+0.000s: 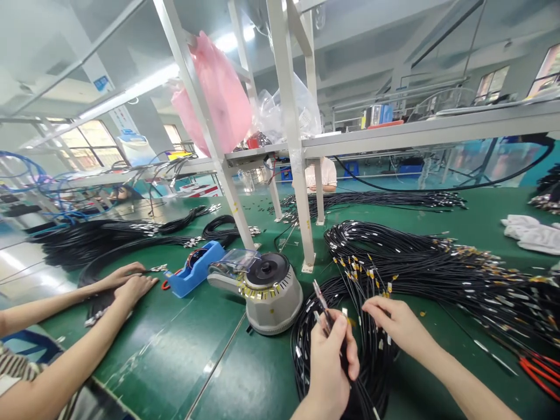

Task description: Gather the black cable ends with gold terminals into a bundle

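My left hand (335, 356) is closed around several black cables, whose pale and silvery ends stick up above the fingers. To its right, my right hand (396, 324) reaches in over a coiled bundle of black cables (371, 361), thumb and forefinger pressed together beside the yellow-tagged cable ends (367, 271). Whatever may be between those fingertips is too small to make out. A round grey tape dispenser (273, 300) with a black top and yellow pieces around its rim stands left of my hands.
A blue tape holder (196, 271) stands beyond the dispenser. At the left, a co-worker's hands (131, 283) rest on other cables. White shelf posts (297, 175) rise from the green table (175, 344). More black cables (420, 268), a white glove (531, 233) and red-orange leads (540, 370) lie right.
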`<state>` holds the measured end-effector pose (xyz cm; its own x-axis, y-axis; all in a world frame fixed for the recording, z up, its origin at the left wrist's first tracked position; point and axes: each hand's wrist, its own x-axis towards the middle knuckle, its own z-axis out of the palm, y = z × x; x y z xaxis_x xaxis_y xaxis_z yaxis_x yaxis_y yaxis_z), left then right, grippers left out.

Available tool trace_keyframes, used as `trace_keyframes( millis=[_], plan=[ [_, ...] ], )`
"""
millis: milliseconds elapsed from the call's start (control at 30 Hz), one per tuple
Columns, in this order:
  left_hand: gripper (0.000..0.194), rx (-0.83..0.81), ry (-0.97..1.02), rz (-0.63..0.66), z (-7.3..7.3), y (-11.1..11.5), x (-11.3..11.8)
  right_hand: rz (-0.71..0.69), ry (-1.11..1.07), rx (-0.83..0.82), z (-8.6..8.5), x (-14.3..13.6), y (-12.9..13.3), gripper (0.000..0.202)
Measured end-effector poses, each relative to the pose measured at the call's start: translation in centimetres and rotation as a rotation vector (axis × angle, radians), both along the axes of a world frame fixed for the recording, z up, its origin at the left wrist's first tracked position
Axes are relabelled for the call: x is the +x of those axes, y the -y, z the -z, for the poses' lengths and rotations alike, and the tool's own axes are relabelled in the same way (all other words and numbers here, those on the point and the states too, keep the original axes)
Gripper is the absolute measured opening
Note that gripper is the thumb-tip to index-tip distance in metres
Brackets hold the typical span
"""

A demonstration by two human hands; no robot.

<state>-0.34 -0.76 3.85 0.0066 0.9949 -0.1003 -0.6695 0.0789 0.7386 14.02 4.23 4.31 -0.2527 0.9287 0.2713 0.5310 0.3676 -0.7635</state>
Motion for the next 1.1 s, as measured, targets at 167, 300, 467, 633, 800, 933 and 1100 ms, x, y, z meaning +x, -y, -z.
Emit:
trace_keyframes(
  millis=[167,300,467,633,800,933,1100],
  plan=[
    [0.026,0.016,-0.035,0.065,0.3,0.3,0.3,-0.095,-0.26,-0.142,-1.3,-0.4,1.0,0.035],
    [0.029,-0.001,-0.042,0.061,0.4,0.2,0.4,-0.171,-0.342,-0.214,-1.5,-1.3,1.7,0.033],
    [0.031,-0.004,-0.076,0.058,0.6,0.0,0.3,-0.144,-0.358,-0.228,-1.1,-1.8,1.9,0.027],
    [0.03,-0.01,-0.034,0.059,0.8,0.0,0.5,-0.135,-0.34,-0.196,-0.6,-2.1,1.7,0.028],
    [0.025,0.003,0.011,0.013,0.6,0.0,0.6,-0.13,-0.358,-0.173,-0.1,-2.3,1.7,0.029],
    [0.026,-0.01,0.042,0.036,0.5,-0.1,0.5,-0.126,-0.373,-0.153,-0.1,-2.5,2.0,0.03],
    [0.029,-0.033,0.085,0.135,0.4,-0.2,0.1,-0.059,-0.322,-0.106,0.5,-2.2,1.5,0.029]
  ],
)
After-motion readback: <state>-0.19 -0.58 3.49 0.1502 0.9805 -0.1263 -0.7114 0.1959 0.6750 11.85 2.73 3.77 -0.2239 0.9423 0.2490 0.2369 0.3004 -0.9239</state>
